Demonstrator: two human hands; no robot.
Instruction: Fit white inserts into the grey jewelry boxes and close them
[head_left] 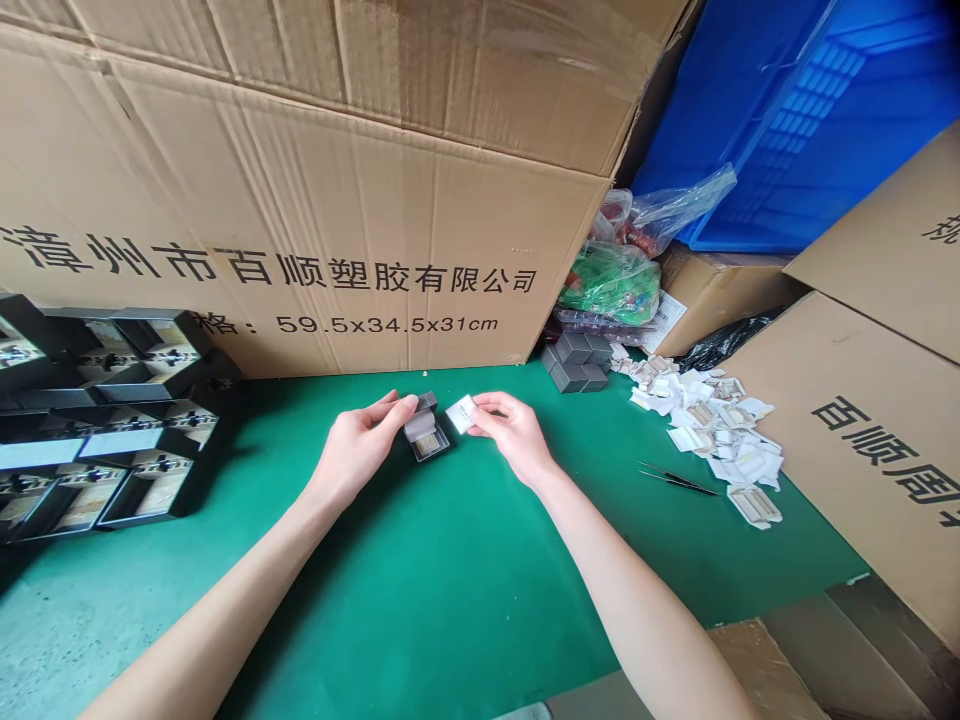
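My left hand (367, 440) is closed on the raised lid of a small dark jewelry box (429, 445) on the green tabletop. The box stands open, with a pale insert inside. Just right of it, my right hand (514, 430) pinches a small white card (460, 413) with faint print on it. The card is held apart from the box, its near corner tilted toward it. Some fingertips of both hands are hidden behind what they hold.
Stacked open dark boxes (150, 455) stand at left. Closed grey boxes (576, 362), a heap of white paper inserts (720, 420) and black tweezers (681, 480) lie at right. A large carton (315, 200) walls the back; another carton (862, 420) stands right, near a blue crate (757, 190).
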